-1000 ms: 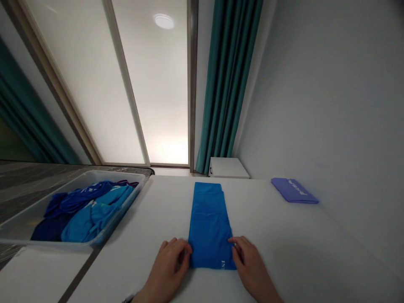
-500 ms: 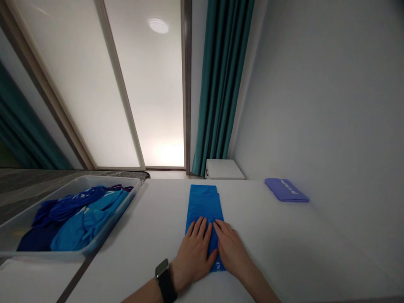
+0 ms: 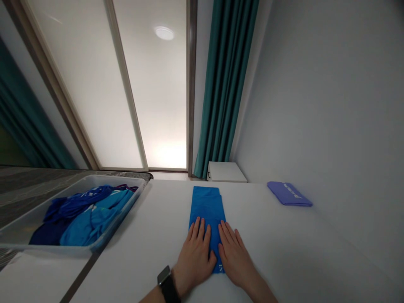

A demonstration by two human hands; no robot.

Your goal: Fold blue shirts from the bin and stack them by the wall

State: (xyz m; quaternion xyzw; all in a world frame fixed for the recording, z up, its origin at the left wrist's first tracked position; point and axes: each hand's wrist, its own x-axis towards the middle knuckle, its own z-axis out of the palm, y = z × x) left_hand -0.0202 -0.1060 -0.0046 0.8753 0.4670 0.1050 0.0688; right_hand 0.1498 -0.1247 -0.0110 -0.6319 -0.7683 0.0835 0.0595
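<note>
A bright blue cloth garment (image 3: 206, 203), folded into a long narrow strip, lies flat on the white table, running away from me. Some white lettering shows at its near end. My left hand (image 3: 198, 250) rests flat on its left part, fingers stretched out, a dark watch on the wrist. On the right part, my right hand (image 3: 235, 252) lies palm down with its fingers extended. Both hands cover much of the garment's near half. Neither one grips it.
At the left, a translucent plastic bin (image 3: 139, 184) holds several crumpled blue garments (image 3: 94, 219). A folded purple garment (image 3: 289, 194) with white lettering lies at the table's far right, near the wall. Beyond the white table (image 3: 148, 235) stand a white cabinet (image 3: 226, 171) and a teal curtain (image 3: 229, 84).
My right hand has moved slightly right, away from my left hand, and its fingers have spread. More of the blue garment shows between the hands. The view has shifted a little.
</note>
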